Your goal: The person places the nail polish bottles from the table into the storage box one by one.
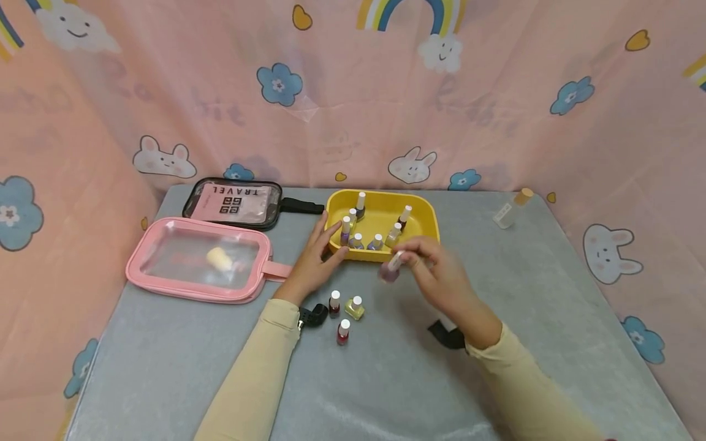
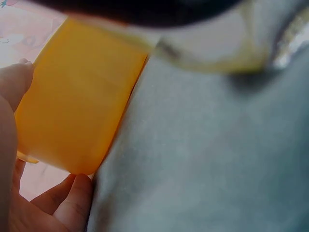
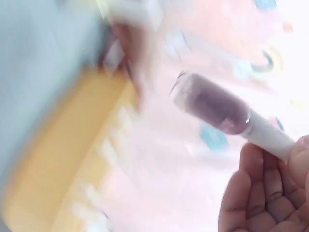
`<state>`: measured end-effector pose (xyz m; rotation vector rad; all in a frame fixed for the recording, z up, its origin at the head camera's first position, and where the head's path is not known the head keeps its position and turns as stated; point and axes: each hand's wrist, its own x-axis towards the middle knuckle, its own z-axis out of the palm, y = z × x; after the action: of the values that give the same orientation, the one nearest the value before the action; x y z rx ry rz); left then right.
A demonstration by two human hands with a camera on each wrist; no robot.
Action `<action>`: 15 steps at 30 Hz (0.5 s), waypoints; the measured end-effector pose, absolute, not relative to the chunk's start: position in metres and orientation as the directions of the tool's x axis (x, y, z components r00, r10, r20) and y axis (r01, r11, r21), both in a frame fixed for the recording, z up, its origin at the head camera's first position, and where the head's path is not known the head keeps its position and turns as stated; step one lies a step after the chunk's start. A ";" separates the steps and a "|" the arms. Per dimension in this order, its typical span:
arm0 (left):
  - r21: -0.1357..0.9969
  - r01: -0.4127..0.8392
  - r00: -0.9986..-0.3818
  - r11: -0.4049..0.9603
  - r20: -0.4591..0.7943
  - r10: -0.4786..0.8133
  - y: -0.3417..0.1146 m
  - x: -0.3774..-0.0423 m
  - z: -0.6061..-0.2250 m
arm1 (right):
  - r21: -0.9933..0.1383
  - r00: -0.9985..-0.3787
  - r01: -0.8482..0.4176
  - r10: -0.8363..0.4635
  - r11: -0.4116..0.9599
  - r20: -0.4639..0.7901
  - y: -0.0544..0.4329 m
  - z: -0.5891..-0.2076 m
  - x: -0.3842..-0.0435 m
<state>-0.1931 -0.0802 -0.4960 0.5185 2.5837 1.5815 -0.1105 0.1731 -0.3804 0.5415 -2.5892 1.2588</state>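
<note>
My right hand [image 1: 441, 278] pinches a mauve nail polish bottle [image 3: 217, 104] by its white cap, just in front of the yellow tray [image 1: 432, 229]. My left hand [image 1: 311, 263] holds that tray at its near left corner, thumb and fingers spread about it. Several nail polish bottles stand inside, among them a purple one [image 1: 345, 233] at the left and a dark one [image 1: 405, 217] at the right. Between my forearms stand two red nail polish bottles, one dark red [image 1: 334, 305] and one brighter [image 1: 343, 334], beside a yellow bottle [image 1: 355, 309].
To the left lie a pink clear-topped pouch [image 1: 193, 288] with a small cream-coloured object [image 1: 219, 259] on or in it, and a black-rimmed travel pouch [image 1: 237, 202] behind. A clear bottle with a gold-coloured cap [image 1: 510, 210] stands far right. Patterned pink cloth [image 1: 342, 135] surrounds the grey table [image 1: 551, 318].
</note>
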 end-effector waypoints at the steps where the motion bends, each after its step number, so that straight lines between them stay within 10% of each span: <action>1: 0.876 0.248 -0.942 0.415 0.117 0.316 -0.080 -0.193 -0.496 | -0.712 -0.917 -0.394 -0.197 0.582 0.347 0.178 -0.370 -0.123; 15: 0.875 0.246 -0.941 0.417 0.113 0.318 -0.080 -0.195 -0.498 | -0.706 -0.980 -0.194 -0.102 0.681 0.170 0.226 -0.348 -0.273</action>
<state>-0.1955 -0.0799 -0.4982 0.5149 2.5849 1.5778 -0.2731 0.2260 -0.3481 0.2448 -2.7716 1.1853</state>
